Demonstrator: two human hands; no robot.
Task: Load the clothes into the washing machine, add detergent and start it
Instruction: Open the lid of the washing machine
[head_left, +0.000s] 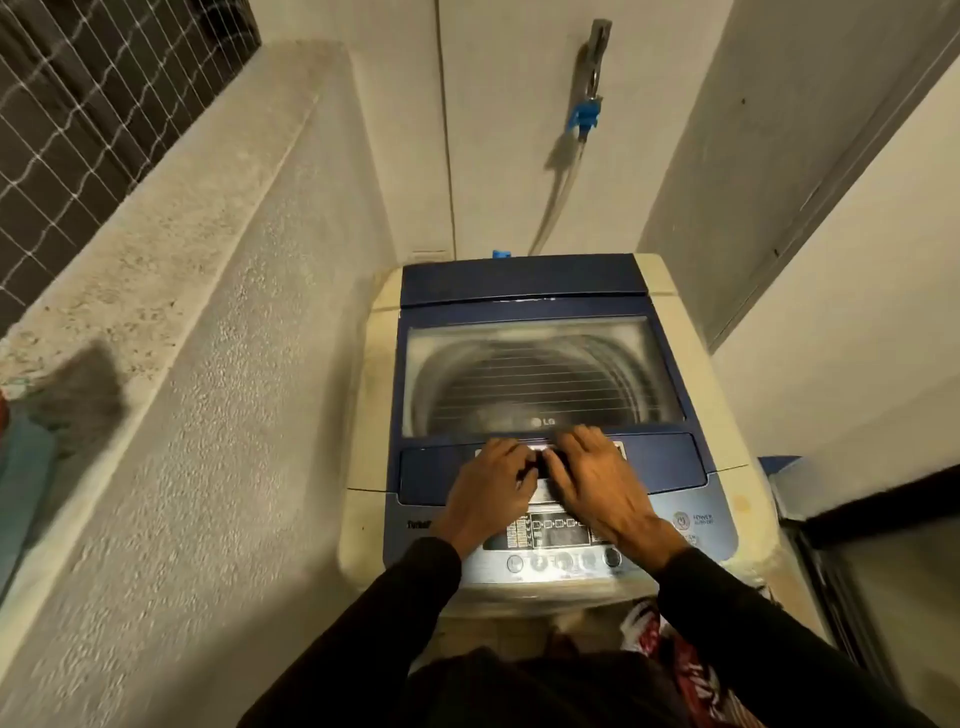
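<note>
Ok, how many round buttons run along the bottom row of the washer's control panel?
5 show: far-left round silver button, three more, and a darker one by the right wrist. Motion blur and the right hand may hide others.

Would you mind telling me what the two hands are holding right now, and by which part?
Both the left hand and right hand grip the blue, glass-windowed washing machine lid at its front-edge handle, fingers curled into the recess; the lid is shut.
</note>
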